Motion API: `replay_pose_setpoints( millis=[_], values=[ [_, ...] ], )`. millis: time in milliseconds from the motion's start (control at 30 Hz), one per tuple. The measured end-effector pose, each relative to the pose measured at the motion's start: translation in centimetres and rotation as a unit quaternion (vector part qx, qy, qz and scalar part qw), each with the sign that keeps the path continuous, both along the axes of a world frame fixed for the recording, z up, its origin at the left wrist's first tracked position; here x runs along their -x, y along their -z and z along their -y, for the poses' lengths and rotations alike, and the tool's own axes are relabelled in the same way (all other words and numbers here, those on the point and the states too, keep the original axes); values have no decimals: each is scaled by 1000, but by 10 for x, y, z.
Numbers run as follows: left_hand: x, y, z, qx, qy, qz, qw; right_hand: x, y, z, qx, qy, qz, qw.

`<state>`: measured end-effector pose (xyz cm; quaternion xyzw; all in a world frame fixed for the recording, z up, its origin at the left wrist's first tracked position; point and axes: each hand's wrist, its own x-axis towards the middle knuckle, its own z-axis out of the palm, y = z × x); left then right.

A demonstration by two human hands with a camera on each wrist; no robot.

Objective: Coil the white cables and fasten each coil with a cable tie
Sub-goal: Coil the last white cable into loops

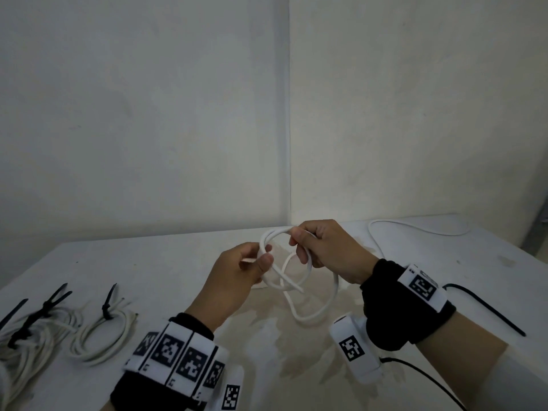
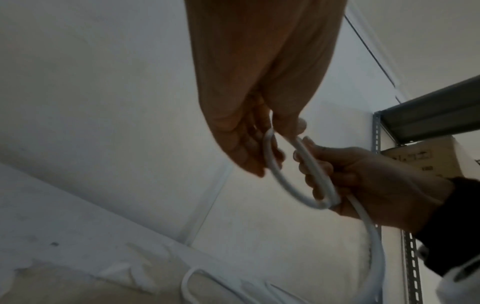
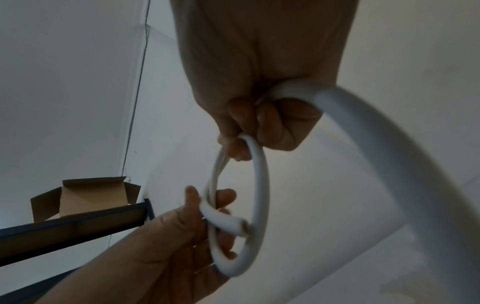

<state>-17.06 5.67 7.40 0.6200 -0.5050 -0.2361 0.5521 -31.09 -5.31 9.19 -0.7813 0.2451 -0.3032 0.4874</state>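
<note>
Cable (image 1: 308,304), white, light and springy: left hand (image 1: 237,274) and right hand (image 1: 323,247) each pinch the loops (image 1: 268,237), best held where strands cross.

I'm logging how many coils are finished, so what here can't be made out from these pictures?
- Leftmost tied bundle: head view, cut by the left edge; its coil count is unclear.
- White cable far end: head view, runs behind the right hand.
- Loose black tie: head view, partly behind the right wrist.
</note>
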Motion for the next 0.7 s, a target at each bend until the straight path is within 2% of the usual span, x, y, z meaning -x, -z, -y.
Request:
replay_pose_setpoints(
  millis=[100,200,300,467,533,600,667,700],
  values=[
    [4,2,0,12,-5,1,1000,-2,-2,-2,4,-4,-3,1000],
    [3,5,2,39,-57,100,993,-1,-3,-2,-6,-13,1,1000],
    [-2,7,5,68,-119,218,966,0,-3,-5,-18,-25,-9,999],
    [-7,16,4,51,-151,319,934,0,0,-9,-54,-46,-26,997],
    [-9,17,3,44,-128,334,933,1,3,-8,-38,-30,-31,998],
    [-10,13,4,35,-85,264,960,3,6,-6,-28,-11,-24,999],
    [-6,6,2,-2,-21,109,994,2,7,-6,-21,3,-13,1000],
    [-3,3,0,-14,5,29,999,1,7,-6,-15,12,-9,1000]
  ],
)
